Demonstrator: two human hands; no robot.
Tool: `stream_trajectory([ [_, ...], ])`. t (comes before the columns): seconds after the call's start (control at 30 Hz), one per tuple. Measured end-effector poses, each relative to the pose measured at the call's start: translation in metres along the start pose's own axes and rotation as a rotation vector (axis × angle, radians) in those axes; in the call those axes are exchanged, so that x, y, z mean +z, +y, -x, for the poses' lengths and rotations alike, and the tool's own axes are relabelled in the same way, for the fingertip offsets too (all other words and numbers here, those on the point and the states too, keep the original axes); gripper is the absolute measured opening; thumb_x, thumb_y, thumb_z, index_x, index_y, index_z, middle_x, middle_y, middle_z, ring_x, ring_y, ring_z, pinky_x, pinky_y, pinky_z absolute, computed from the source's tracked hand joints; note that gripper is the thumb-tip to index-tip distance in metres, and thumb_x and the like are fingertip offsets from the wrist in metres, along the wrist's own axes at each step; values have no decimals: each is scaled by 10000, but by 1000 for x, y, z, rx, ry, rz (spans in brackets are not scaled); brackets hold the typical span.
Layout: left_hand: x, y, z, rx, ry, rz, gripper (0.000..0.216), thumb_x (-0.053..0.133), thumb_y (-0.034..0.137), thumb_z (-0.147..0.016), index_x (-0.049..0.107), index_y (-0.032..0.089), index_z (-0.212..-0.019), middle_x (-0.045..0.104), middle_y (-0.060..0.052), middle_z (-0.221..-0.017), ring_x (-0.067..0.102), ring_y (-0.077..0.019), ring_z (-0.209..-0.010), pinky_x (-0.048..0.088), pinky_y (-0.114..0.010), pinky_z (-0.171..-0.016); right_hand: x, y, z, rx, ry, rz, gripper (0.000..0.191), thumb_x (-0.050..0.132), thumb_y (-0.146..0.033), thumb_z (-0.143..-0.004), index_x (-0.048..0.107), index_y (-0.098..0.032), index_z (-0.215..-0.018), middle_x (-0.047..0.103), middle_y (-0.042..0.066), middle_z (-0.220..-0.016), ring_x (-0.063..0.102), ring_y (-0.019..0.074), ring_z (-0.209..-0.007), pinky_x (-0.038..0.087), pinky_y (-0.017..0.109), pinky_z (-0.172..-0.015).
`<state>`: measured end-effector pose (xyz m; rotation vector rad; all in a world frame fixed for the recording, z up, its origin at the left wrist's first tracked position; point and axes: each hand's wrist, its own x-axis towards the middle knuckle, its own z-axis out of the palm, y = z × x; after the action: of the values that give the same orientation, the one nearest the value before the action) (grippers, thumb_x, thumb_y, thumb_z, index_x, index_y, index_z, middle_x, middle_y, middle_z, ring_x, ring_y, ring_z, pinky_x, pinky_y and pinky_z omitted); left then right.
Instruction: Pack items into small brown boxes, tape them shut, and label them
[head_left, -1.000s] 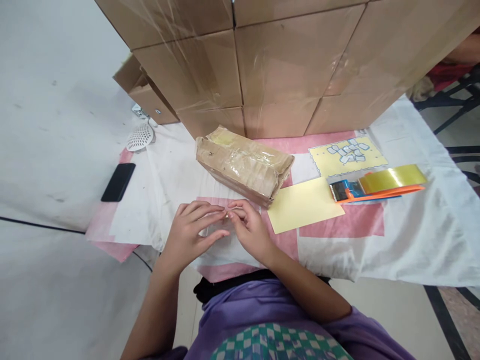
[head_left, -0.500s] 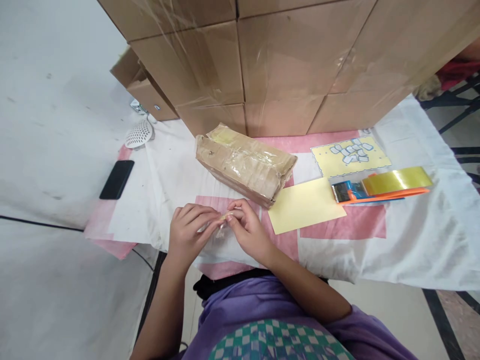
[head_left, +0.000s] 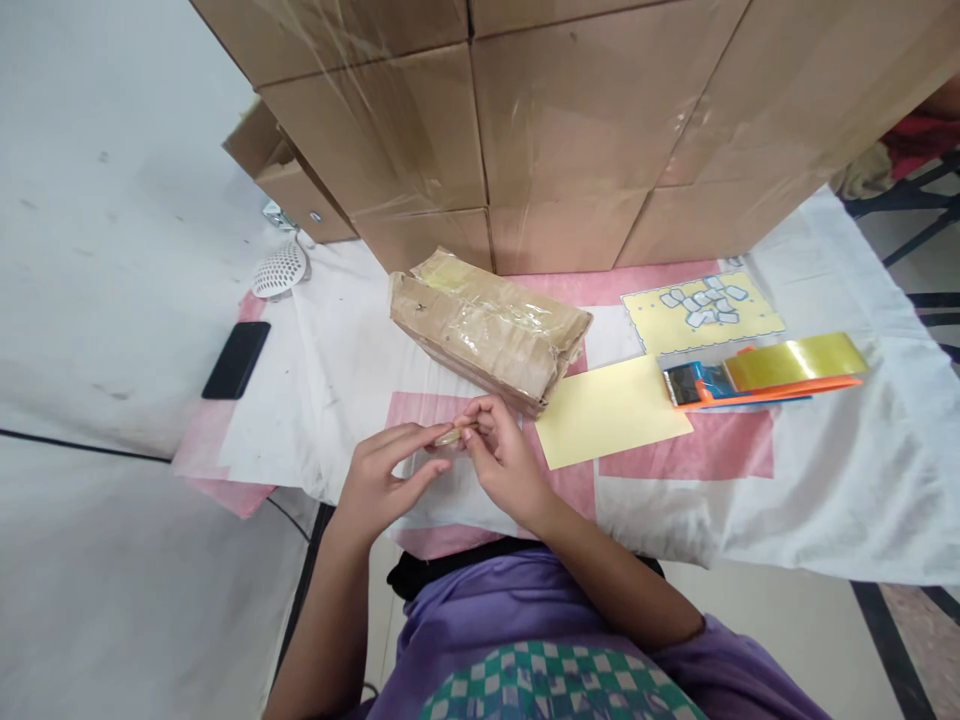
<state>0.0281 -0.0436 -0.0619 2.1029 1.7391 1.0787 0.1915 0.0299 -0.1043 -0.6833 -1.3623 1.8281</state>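
Note:
My right hand [head_left: 511, 470] pinches a small, shiny yellowish strip [head_left: 448, 438], which looks like a bit of clear packing tape. Thumb and index finger hold its right end. The fingers of my left hand [head_left: 379, 475] stretch along the strip's left end and seem to touch it, while the thumb stands apart below, so that hand is open. Just beyond both hands lies a worn cardboard box [head_left: 491, 325], its top covered with wrinkled clear tape. A plain yellow card [head_left: 615, 415] lies right of my right hand, partly against the box's corner.
A tape dispenser [head_left: 765, 375] with a yellow roll and a decorated yellow card [head_left: 701, 312] lie to the right. Large taped cartons [head_left: 577, 120] form a wall behind. At left are a black phone [head_left: 236, 360], a perforated white object [head_left: 280, 268] and an open carton [head_left: 300, 195].
My left thumb has dropped away from the strip and the left hand has opened. The strip now lies more along the left fingers, still pinched by my right hand.

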Motion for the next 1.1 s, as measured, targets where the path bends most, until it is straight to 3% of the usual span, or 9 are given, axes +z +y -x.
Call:
stream_trajectory([
  [0.17, 3, 8, 3, -207, 72, 22, 143, 693, 136, -936, 725, 204, -1058, 770, -2, -922, 662, -86, -701, 530, -197, -677, 0, 0, 0, -60, -11, 95, 111, 551, -250, -979, 500, -246, -1078, 668, 29, -1005, 678, 157, -906, 544, 323, -840],
  [0.27, 4, 6, 4, -194, 72, 67, 125, 636, 108, -957, 714, 197, -995, 742, -10, -881, 685, -112, -790, 536, -216, -711, -1, -1, -3, 74, -43, -27, 133, 575, -311, -965, 490, -241, -1038, 645, -20, -838, 646, 132, -715, 521, 280, -691],
  [0.4, 4, 0, 7, -220, 36, 148, 101, 653, 140, -947, 731, 203, -943, 753, -39, -940, 708, -148, -890, 534, -219, -677, -4, -3, -8, 209, -107, -232, 167, 613, -341, -911, 499, -234, -970, 549, -89, -642, 508, 92, -528, 400, 223, -536],
  [0.47, 5, -1, 9, -319, 32, 220, 57, 712, 206, -921, 744, 204, -968, 761, -44, -938, 715, -153, -845, 526, -214, -628, -5, -4, -8, 205, -112, -267, 176, 637, -321, -881, 508, -230, -959, 563, -85, -664, 505, 85, -543, 386, 219, -544],
  [0.6, 6, -2, 13, -546, 29, 355, 192, 734, 321, -918, 751, 193, -1061, 764, -29, -834, 703, -136, -668, 549, -233, -622, -3, -3, -5, 171, -147, -221, 164, 638, -327, -905, 527, -231, -977, 605, -59, -741, 530, 90, -606, 402, 230, -593],
  [0.8, 4, 1, 12, -463, 66, 357, 98, 751, 298, -903, 789, 207, -902, 772, -36, -849, 724, -150, -755, 556, -238, -672, -1, 2, -7, 158, -170, -255, 187, 615, -382, -953, 499, -236, -958, 558, -74, -690, 489, 88, -547, 364, 230, -543],
  [1.1, 5, 6, 11, -532, 93, 334, 221, 737, 357, -911, 790, 195, -1051, 794, -53, -863, 752, -179, -766, 610, -271, -722, -4, 2, -6, 163, -151, -122, 217, 615, -421, -956, 534, -223, -993, 605, -42, -755, 464, 84, -552, 351, 235, -541],
])
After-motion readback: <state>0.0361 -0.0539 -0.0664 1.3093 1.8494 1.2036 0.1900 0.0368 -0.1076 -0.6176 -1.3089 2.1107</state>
